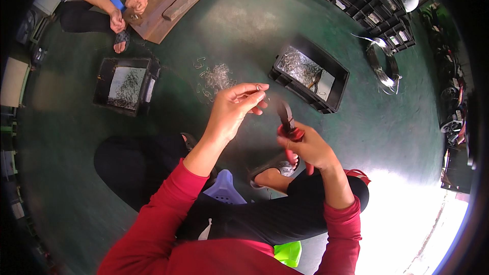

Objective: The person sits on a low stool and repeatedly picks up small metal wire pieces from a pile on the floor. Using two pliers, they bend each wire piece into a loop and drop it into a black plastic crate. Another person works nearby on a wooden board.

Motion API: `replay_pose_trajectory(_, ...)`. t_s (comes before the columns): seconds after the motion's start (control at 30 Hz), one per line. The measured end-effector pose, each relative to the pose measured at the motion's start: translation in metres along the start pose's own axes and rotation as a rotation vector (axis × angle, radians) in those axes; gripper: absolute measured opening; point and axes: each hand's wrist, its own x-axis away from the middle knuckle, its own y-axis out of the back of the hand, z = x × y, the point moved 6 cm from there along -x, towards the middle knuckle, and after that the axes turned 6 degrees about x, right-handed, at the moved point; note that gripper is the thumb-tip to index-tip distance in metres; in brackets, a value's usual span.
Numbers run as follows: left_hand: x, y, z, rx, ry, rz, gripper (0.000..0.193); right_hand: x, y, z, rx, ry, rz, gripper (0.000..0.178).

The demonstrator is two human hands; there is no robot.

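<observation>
My left hand (232, 109) is raised over the floor, thumb and forefinger pinched on a small metal wire piece (259, 87), of which only a glint shows. My right hand (313, 147) grips a pair of pliers (288, 117) by their red handles. Their dark jaws point up, apart from my left fingertips and slightly blurred. Below and beyond my left hand, a loose pile of bent wire hooks (218, 76) lies on the green floor. To the right, a black crate (333, 104) holds many more small wire pieces.
Another black crate (102, 84) with wire pieces stands at left. A wire coil (381, 66) lies near stacked black crates (356, 0) at far right. A person's hands (136, 4) work beside flattened cardboard (158, 25) at far left. A purple plastic stool (224, 188) shows between my legs.
</observation>
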Motion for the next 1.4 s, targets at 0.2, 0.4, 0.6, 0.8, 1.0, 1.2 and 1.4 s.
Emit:
replay_pose_trajectory(0.2, 0.004, -0.007, -0.001, 0.052, -0.102, -0.046, 0.017, 0.002, -0.032, 0.015, -0.438, 0.165, 0.343, 0.037)
replay_pose_trajectory(0.4, 0.007, -0.011, -0.002, 0.053, -0.181, -0.018, 0.016, 0.005, -0.033, 0.016, -0.55, 0.144, 0.348, 0.038)
replay_pose_trajectory(0.6, 0.009, -0.015, -0.006, -0.033, -0.304, 0.037, 0.017, 0.004, -0.031, 0.016, -0.536, 0.164, 0.316, 0.035)
replay_pose_trajectory(0.8, 0.003, -0.009, -0.015, -0.065, -0.157, -0.001, 0.027, 0.006, -0.005, 0.015, -0.024, 0.21, -0.166, 0.031)
replay_pose_trajectory(1.0, 0.008, -0.009, -0.01, -0.147, 0.138, 0.157, 0.026, 0.006, 0.004, 0.017, 0.205, 0.304, -0.484, 0.028)
replay_pose_trajectory(1.2, 0.007, -0.005, -0.009, -0.344, 0.019, 0.081, 0.017, 0.005, 0.01, 0.011, 0.29, 0.304, -0.565, 0.027)
replay_pose_trajectory(1.4, -0.04, 0.016, 0.021, -0.905, -0.174, -0.124, 0.012, 0.011, 0.012, -0.014, 0.855, 0.144, -0.547, 0.022)
